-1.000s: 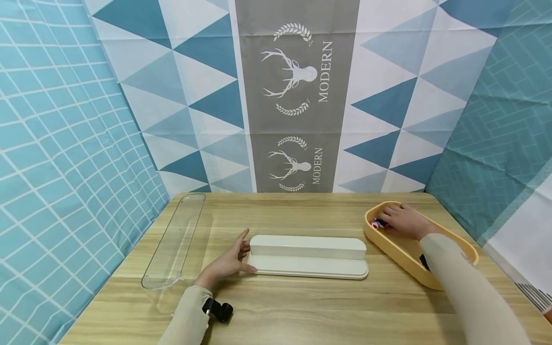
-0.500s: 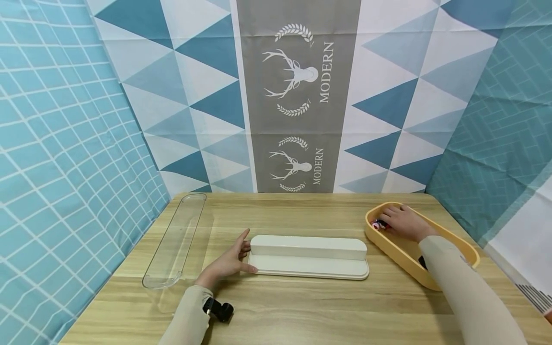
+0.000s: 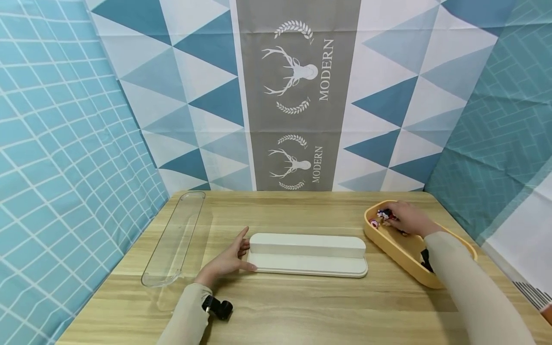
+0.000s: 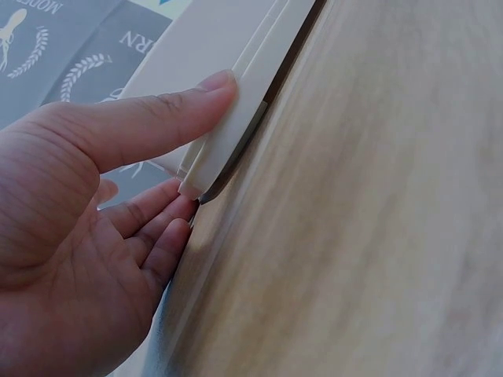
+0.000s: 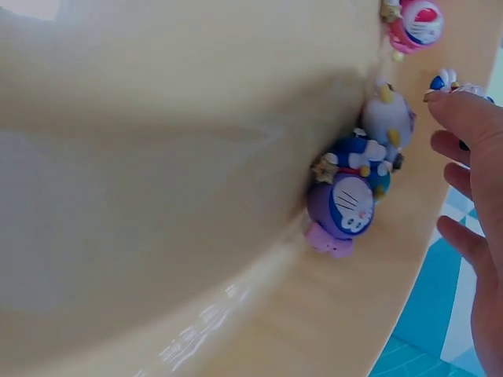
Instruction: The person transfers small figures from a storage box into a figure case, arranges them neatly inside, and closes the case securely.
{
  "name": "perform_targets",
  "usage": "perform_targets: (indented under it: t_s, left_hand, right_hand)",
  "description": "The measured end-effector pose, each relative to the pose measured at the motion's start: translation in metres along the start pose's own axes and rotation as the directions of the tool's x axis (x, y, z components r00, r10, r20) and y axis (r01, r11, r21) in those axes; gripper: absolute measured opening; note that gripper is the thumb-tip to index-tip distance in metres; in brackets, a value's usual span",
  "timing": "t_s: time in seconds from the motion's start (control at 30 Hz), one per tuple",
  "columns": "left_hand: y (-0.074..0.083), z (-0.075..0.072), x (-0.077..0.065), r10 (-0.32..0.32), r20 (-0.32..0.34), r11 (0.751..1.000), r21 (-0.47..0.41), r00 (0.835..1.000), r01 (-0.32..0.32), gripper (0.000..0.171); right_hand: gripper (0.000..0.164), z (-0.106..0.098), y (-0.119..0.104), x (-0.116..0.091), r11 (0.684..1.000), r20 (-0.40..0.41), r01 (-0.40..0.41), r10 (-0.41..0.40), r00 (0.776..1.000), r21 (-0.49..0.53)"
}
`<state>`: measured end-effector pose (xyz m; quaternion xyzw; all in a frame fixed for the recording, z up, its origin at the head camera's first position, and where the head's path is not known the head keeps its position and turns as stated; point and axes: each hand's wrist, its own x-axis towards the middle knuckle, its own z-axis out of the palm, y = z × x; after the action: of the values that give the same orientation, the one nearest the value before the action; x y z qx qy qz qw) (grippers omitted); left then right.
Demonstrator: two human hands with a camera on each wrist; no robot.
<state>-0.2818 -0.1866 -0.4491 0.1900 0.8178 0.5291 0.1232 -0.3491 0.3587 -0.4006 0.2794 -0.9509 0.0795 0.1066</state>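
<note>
A white two-step display stand (image 3: 308, 247) lies on the wooden table. My left hand (image 3: 228, 258) holds its left end, and in the left wrist view the thumb (image 4: 177, 118) presses on the base edge while the other fingers sit at the corner. Over the far end of a yellow oval tray (image 3: 398, 256), my right hand (image 3: 411, 218) pinches a small white, blue and red figurine (image 5: 446, 81) between thumb and fingers. Several cartoon cat figurines lie inside the tray near this hand, among them a purple one (image 5: 343, 203) and a pink one (image 5: 416, 25).
A clear plastic cover (image 3: 174, 239), long with rounded ends, stands at the table's left side. Patterned cloths (image 3: 297, 96) hang behind and beside the table (image 3: 302, 306). A black wrist camera (image 3: 218, 307) is strapped on the left sleeve.
My right hand has lifted slightly and shifted right within the tray, bringing up a figurine and uncovering others beneath it. The left hand stays at the stand's end.
</note>
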Motion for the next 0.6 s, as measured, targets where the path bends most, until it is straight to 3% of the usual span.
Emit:
perform_targets:
  t_s: [0.13, 0.3, 0.5, 0.6]
  left_hand:
    - [0.0, 0.0, 0.0, 0.001, -0.006, 1.0, 0.008, 1.0, -0.001, 0.119]
    - [-0.001, -0.001, 0.001, 0.001, -0.011, 1.0, 0.011, 1.0, -0.001, 0.119]
    - [-0.002, -0.001, 0.001, -0.001, -0.009, 1.0, 0.002, 1.0, 0.001, 0.12]
    - [-0.002, -0.001, 0.001, 0.002, -0.007, 1.0, 0.002, 1.0, -0.002, 0.12]
  right_hand:
    - [0.037, -0.005, 0.002, -0.002, 0.988, 0.034, -0.105, 0.102, 0.994, 0.11]
    - [0.039, -0.008, 0.004, -0.005, 0.937, 0.037, -0.216, 0.214, 0.976, 0.273]
    - [0.047, -0.013, 0.001, -0.008, 0.838, 0.062, -0.316, 0.323, 0.944, 0.444]
    - [0.05, -0.014, -0.002, -0.008, 0.76, 0.101, -0.357, 0.363, 0.926, 0.544]
